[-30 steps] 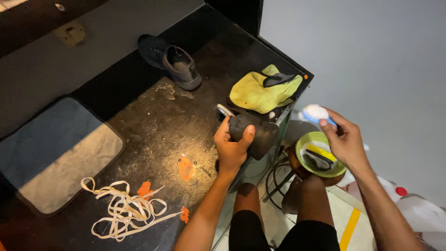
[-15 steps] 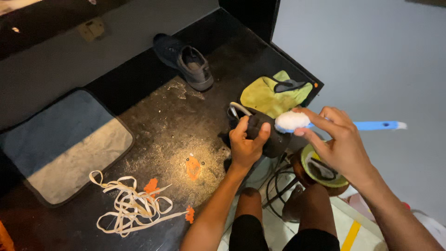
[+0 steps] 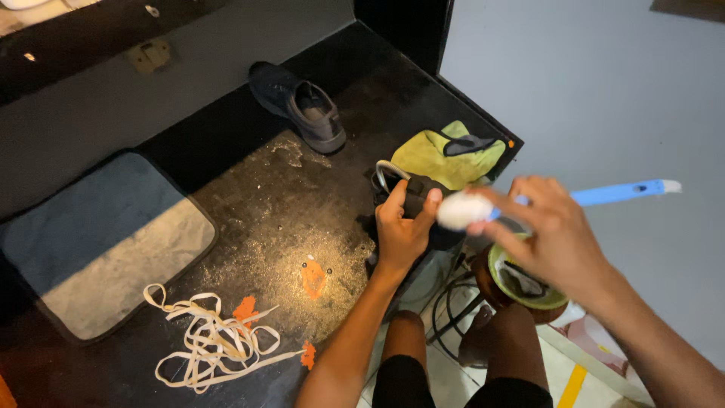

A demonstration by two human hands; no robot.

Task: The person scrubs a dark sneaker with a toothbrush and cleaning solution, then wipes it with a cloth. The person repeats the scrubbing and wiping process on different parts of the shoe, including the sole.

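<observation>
At the slab's near right edge, left hand (image 3: 402, 230) gripped the dark shoe (image 3: 420, 198); right hand (image 3: 555, 240), clenched on the blue brush (image 3: 604, 195), had swung its white head from the green bowl (image 3: 529, 291) to the shoe.

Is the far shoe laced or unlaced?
Unlaced, it seems: the far shoe shows no pale lace across its open top, and loose laces lie in a tangle on the floor.

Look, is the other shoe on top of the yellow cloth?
No, the other shoe lies on the dark floor near the wall, well apart from the yellow cloth.
</observation>
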